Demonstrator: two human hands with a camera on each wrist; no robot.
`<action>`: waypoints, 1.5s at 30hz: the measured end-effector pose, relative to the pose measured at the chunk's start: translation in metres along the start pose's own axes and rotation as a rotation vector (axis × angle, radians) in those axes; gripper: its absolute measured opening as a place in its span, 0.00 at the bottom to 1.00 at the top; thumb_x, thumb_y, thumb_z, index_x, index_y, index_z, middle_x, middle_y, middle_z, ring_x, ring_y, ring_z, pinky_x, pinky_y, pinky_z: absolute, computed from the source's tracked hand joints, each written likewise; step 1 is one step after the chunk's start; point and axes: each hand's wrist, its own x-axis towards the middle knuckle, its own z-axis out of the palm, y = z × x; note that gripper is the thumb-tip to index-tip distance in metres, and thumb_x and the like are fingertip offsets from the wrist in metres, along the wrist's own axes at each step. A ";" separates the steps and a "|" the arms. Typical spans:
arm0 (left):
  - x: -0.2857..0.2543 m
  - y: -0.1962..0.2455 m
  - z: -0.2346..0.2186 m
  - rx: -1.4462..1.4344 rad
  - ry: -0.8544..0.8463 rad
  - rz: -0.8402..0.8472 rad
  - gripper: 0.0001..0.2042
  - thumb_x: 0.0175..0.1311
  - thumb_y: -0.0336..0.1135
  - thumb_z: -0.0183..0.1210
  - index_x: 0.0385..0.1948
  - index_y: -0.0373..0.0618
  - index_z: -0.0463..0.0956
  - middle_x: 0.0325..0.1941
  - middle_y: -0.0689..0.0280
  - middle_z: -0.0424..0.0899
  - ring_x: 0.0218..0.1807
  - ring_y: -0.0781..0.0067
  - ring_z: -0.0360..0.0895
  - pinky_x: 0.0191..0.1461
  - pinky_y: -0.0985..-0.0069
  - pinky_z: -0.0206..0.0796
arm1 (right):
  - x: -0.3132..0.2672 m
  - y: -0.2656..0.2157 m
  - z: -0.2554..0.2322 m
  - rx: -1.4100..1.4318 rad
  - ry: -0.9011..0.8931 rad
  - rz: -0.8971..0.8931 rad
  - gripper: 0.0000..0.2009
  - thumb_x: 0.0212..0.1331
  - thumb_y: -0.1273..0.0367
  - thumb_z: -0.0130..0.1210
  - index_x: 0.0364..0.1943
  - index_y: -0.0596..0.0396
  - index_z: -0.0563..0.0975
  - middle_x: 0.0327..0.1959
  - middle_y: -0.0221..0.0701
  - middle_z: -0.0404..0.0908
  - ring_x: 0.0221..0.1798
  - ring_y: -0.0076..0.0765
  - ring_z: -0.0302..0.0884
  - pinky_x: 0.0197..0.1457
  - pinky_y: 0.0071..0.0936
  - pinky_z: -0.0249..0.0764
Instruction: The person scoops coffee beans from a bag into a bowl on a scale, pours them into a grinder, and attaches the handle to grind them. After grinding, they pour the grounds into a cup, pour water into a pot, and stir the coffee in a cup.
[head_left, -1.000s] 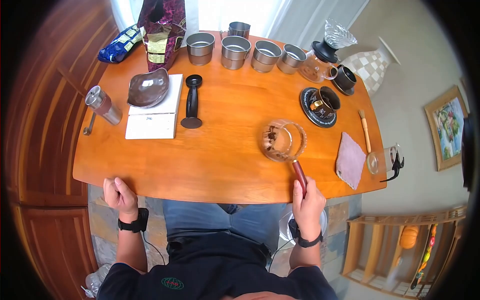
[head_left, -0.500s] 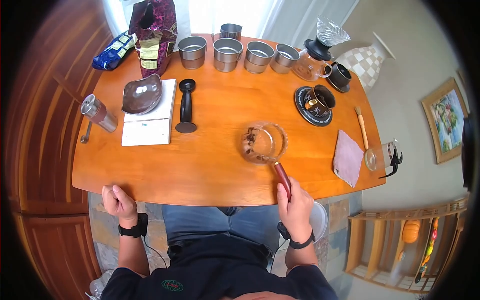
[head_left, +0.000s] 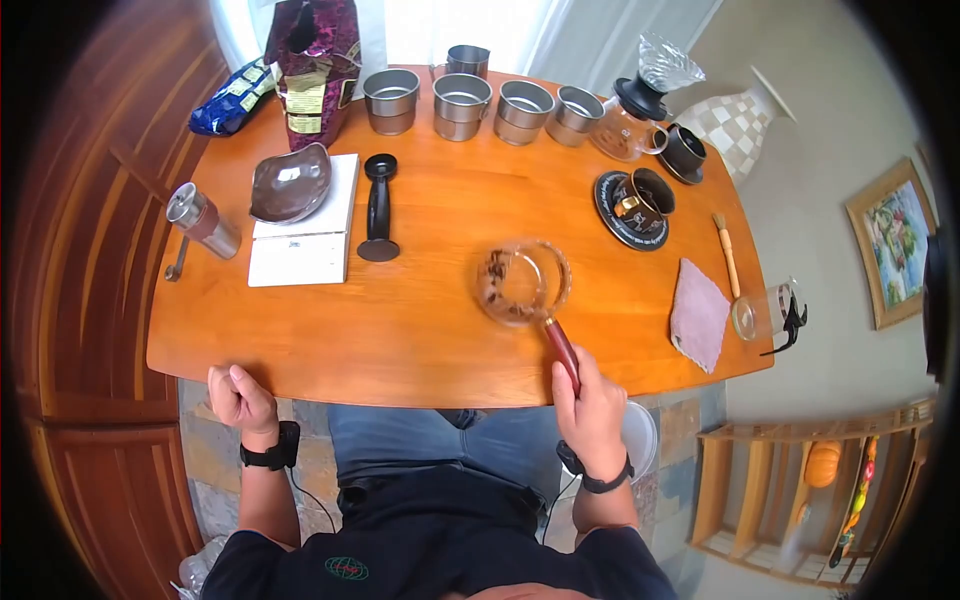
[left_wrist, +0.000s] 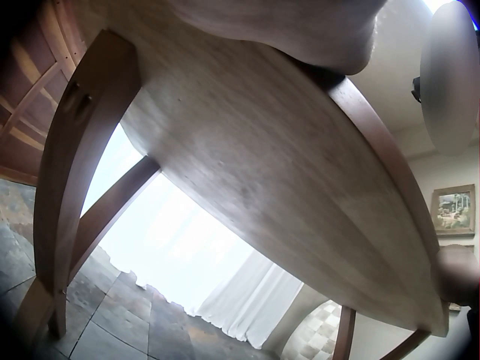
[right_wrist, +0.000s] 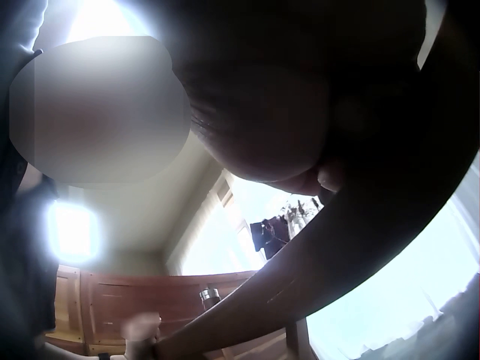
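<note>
My right hand grips the reddish-brown wooden handle of a round clear glass pot at the table's front edge. Dark brown bits like coffee beans lie along the pot's left side, and its outline is slightly blurred. In the right wrist view the same hand is a dark shape that hides the pot. My left hand rests at the front edge further left, fingers loosely curled and holding nothing. From below, the left wrist view shows part of that hand against the table's underside.
At the left stand a grinder, a white scale bearing a brown dish, and a black tamper-like tool. Several metal cups line the back. A cup on a saucer, pink cloth and brush lie right.
My right hand has carried the glass pot leftward over the table, mostly in the first half second. The dark bits inside have shifted. The left hand stays at the edge.
</note>
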 end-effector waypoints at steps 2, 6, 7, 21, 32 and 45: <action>-0.003 -0.002 0.001 -0.010 -0.016 -0.011 0.18 0.76 0.23 0.49 0.19 0.40 0.60 0.23 0.66 0.63 0.26 0.72 0.59 0.31 0.73 0.52 | 0.006 -0.004 0.007 -0.037 0.046 0.012 0.13 0.64 0.67 0.63 0.51 0.51 0.82 0.25 0.42 0.82 0.28 0.52 0.83 0.32 0.42 0.76; -0.001 0.001 0.002 -0.017 -0.002 -0.029 0.18 0.74 0.23 0.50 0.19 0.40 0.61 0.22 0.63 0.65 0.25 0.68 0.61 0.31 0.71 0.53 | 0.009 -0.009 0.019 -0.056 0.045 -0.023 0.13 0.64 0.67 0.63 0.51 0.51 0.82 0.25 0.42 0.82 0.27 0.51 0.82 0.32 0.42 0.76; 0.000 0.002 0.000 0.002 0.001 -0.050 0.17 0.73 0.23 0.52 0.19 0.40 0.61 0.20 0.61 0.66 0.24 0.65 0.62 0.30 0.69 0.54 | 0.008 -0.008 0.017 -0.031 0.060 -0.065 0.13 0.63 0.67 0.63 0.50 0.51 0.82 0.25 0.42 0.82 0.27 0.51 0.82 0.31 0.41 0.76; -0.001 -0.001 0.000 -0.002 -0.018 -0.023 0.18 0.76 0.23 0.49 0.19 0.39 0.61 0.23 0.65 0.63 0.26 0.72 0.59 0.33 0.73 0.53 | 0.004 0.001 0.012 -0.107 0.125 -0.011 0.11 0.63 0.67 0.63 0.48 0.52 0.82 0.27 0.42 0.83 0.28 0.53 0.82 0.33 0.42 0.77; 0.002 0.004 0.001 0.001 0.005 -0.032 0.16 0.72 0.21 0.51 0.19 0.41 0.62 0.20 0.61 0.66 0.24 0.64 0.61 0.30 0.70 0.54 | 0.006 0.011 0.006 -0.120 0.109 0.052 0.13 0.64 0.67 0.63 0.50 0.52 0.82 0.28 0.44 0.83 0.30 0.54 0.83 0.34 0.42 0.78; -0.003 0.000 -0.002 0.001 -0.019 -0.055 0.17 0.76 0.24 0.49 0.20 0.39 0.64 0.24 0.64 0.66 0.27 0.71 0.62 0.33 0.73 0.55 | 0.003 0.006 0.004 -0.068 0.085 0.048 0.13 0.62 0.68 0.64 0.50 0.53 0.82 0.29 0.43 0.83 0.31 0.54 0.83 0.35 0.42 0.78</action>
